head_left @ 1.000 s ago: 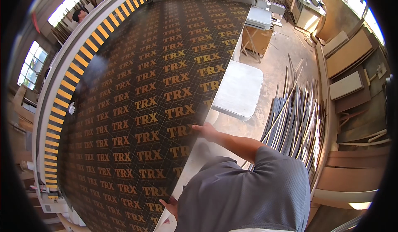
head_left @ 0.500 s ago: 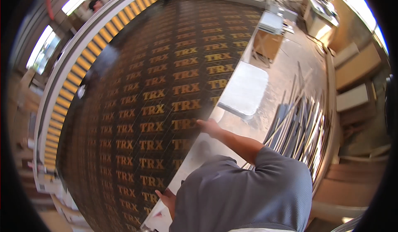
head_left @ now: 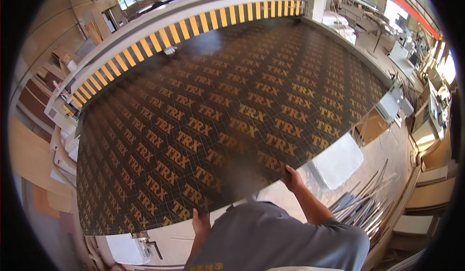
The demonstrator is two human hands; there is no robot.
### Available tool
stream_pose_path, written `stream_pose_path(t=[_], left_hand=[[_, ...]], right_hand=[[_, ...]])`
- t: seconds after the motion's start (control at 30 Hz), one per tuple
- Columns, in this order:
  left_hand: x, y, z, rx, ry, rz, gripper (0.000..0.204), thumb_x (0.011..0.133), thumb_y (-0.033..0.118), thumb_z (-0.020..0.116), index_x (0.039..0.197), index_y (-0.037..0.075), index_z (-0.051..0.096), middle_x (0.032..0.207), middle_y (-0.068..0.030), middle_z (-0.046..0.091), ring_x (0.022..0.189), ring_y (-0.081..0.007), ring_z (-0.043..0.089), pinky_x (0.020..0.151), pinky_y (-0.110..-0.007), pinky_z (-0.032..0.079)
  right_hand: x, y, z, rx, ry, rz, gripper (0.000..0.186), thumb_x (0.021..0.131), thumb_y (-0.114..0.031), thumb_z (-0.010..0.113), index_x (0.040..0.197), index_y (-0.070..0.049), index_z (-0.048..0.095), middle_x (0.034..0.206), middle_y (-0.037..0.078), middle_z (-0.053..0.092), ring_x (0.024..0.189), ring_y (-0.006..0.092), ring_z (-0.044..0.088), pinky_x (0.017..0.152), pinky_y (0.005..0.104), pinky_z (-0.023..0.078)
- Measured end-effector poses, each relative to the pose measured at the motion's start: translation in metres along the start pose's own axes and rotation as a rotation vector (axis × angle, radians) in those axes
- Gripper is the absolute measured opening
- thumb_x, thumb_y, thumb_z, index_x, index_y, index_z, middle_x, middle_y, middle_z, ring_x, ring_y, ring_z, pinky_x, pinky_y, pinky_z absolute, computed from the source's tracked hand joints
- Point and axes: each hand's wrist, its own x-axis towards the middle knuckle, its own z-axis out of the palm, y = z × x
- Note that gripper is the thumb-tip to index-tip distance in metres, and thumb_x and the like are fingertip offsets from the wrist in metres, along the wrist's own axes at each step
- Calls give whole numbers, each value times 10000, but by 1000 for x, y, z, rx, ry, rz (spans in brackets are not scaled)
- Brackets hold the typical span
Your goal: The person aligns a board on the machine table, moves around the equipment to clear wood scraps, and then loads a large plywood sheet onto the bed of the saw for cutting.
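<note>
Only partly visible, against the dark panel (head_left: 193,113): left hand (head_left: 200,224), right hand (head_left: 293,180).

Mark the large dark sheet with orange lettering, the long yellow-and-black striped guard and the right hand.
Large dark sheet (head_left: 227,120): head view, middle of its printed face.
Striped guard (head_left: 184,30): head view, a yellow stripe near mid-length.
Right hand (head_left: 293,180): head view, middle of the hand.

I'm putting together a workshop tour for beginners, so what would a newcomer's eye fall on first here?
Probably the large dark sheet with its rows of gold lettering, filling the middle of the view, with the left hand and right hand at its near edge. Next, the yellow-and-black striped beam arching along its far side, then the heap of long, thin strips at lower right.
</note>
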Motion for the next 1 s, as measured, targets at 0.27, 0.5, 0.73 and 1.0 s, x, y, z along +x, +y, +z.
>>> stream_pose_path(t=[0.27, 0.5, 0.73, 1.0], left_hand=[[-1, 14, -11, -142, 44, -192, 509, 993, 418, 695, 1335, 51, 613, 1293, -97, 705, 1234, -277, 650, 1061, -392, 539], [11, 18, -29, 111, 49, -176, 430, 996, 415, 699, 1246, 72, 636, 1114, -95, 764, 1018, -258, 742, 914, -412, 598], [8, 23, -22, 141, 95, -167, 371, 1010, 392, 688, 1222, 92, 642, 1092, -97, 775, 956, -242, 760, 818, -366, 609], [4, 22, -15, 186, 122, -138, 361, 1020, 393, 672, 1203, 83, 658, 1074, -88, 780, 956, -248, 760, 829, -382, 594]], right_hand=[[-11, -25, 9, -325, 191, 56, 536, 1040, -529, 562, 1324, -77, 611, 1107, 130, 769, 867, 266, 758, 654, 374, 601], [-10, -28, 7, -301, 141, 5, 325, 1035, -460, 610, 1039, -142, 544, 693, 9, 488, 505, 148, 416, 467, 302, 304], [-10, -30, 4, -294, 103, 64, 295, 1031, -449, 625, 957, -191, 503, 665, -35, 378, 486, 113, 331, 462, 289, 227], [-7, -29, 0, -259, 120, 86, 271, 1021, -415, 641, 1056, -191, 492, 667, -34, 372, 456, 104, 313, 441, 291, 216]])
